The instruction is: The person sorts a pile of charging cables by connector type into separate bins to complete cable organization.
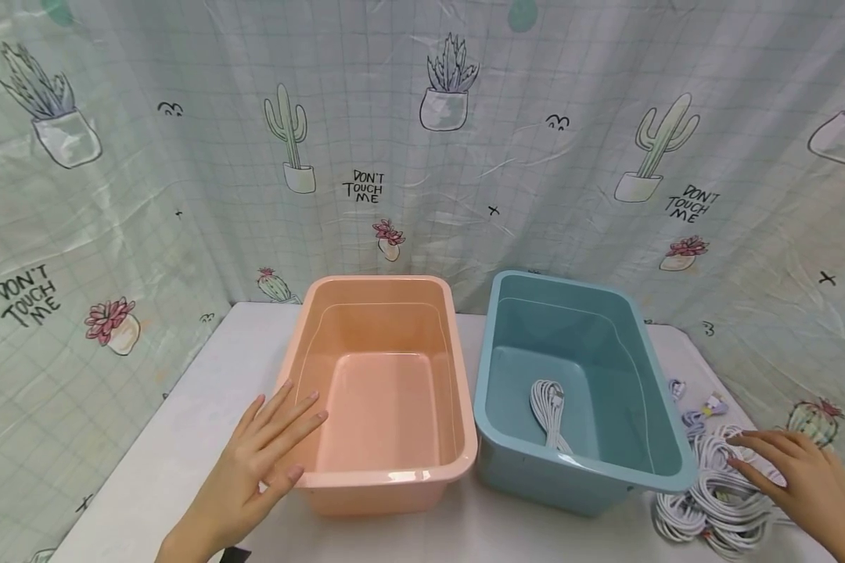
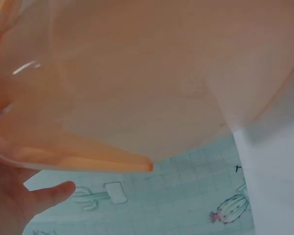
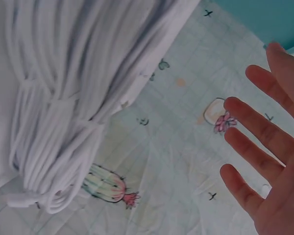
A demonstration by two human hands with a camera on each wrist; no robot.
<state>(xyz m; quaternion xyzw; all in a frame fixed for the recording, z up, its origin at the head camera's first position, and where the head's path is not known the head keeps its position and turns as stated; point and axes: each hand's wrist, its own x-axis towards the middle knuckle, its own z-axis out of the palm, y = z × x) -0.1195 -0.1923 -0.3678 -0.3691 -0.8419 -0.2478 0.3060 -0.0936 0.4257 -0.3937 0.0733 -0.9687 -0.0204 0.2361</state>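
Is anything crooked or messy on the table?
The blue tub looks a bit crooked: its front edge slants, while the front edge of the peach tub runs nearly straight across. The white cables overlap in a messy heap. I see nothing spilled or broken.

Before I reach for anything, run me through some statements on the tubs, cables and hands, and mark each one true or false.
1. A white cable bundle lies in the blue tub. True.
2. The peach tub also holds a bundle. False: no bundle shows in it.
3. The left hand is beside the blue tub. False: it is at the peach tub's near left corner.
4. The right hand is by the cable pile. True.
5. Its fingers are clenched in a fist. False: they are extended and spread.
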